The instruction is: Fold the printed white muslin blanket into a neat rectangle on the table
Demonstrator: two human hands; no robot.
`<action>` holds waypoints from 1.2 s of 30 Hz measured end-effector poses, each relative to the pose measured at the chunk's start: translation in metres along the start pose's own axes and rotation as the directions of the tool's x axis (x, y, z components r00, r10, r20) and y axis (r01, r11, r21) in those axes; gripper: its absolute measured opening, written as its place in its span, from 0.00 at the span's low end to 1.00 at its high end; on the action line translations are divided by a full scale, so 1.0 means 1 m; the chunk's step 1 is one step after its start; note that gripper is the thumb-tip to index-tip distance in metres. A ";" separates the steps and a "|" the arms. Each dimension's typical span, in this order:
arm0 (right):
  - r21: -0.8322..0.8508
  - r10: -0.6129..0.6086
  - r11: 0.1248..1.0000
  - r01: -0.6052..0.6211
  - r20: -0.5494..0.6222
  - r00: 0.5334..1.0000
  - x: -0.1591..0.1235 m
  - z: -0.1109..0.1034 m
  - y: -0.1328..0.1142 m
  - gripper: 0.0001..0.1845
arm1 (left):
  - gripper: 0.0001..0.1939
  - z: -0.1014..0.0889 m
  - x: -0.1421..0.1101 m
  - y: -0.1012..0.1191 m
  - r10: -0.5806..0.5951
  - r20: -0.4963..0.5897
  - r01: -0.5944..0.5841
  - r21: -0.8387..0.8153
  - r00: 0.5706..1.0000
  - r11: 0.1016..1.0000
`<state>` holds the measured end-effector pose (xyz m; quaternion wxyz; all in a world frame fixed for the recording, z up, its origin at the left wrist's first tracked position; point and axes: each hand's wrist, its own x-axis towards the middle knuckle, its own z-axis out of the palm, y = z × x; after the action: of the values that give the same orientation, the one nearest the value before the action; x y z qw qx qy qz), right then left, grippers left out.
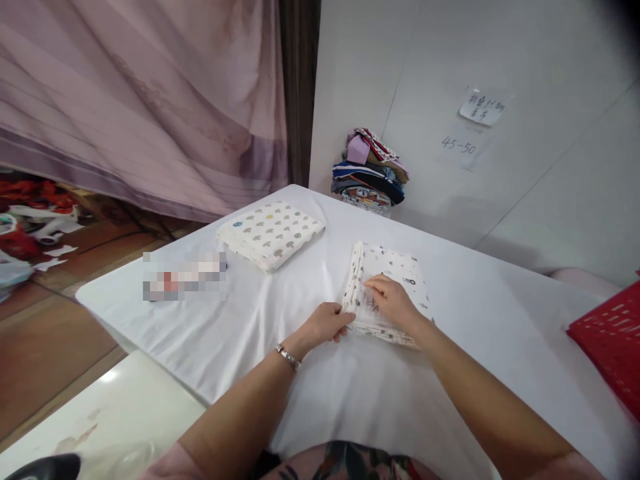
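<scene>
I have the white printed cloth [411,267] folded on the bench [490,327]. My left hand [326,323] appears pinched on its near left corner; my right hand [393,301] touches the top, fingers bent, and I can't tell whether they grip. I judge it light, limp and non-slippery, best held by several layers at the fold. It looks squarish, thin-woven, softly rumpled.

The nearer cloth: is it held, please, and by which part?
The left hand pinches the cloth by its near left corner; whether the right hand grips is unclear.
</scene>
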<state>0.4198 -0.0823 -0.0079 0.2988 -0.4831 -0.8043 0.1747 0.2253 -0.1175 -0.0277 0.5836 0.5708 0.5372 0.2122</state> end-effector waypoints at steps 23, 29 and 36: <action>-0.406 -0.107 0.816 0.412 0.593 0.798 0.090 -0.016 0.015 0.14 | 0.14 -0.001 0.003 -0.006 0.023 0.017 -0.023 0.010 1.000 1.000; -0.452 -0.081 0.731 0.512 0.687 0.722 0.096 -0.015 0.008 0.12 | 0.14 0.000 0.002 -0.004 0.014 0.024 -0.014 -0.001 1.000 1.000; -0.459 -0.009 0.743 0.488 0.722 0.692 0.103 -0.020 0.004 0.12 | 0.14 -0.001 0.003 -0.006 0.015 0.022 -0.016 0.009 1.000 1.000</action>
<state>0.3987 0.0104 0.0373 -0.1699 -0.3330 -0.9273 0.0190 0.2237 -0.1160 -0.0338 0.5852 0.5798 0.5273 0.2080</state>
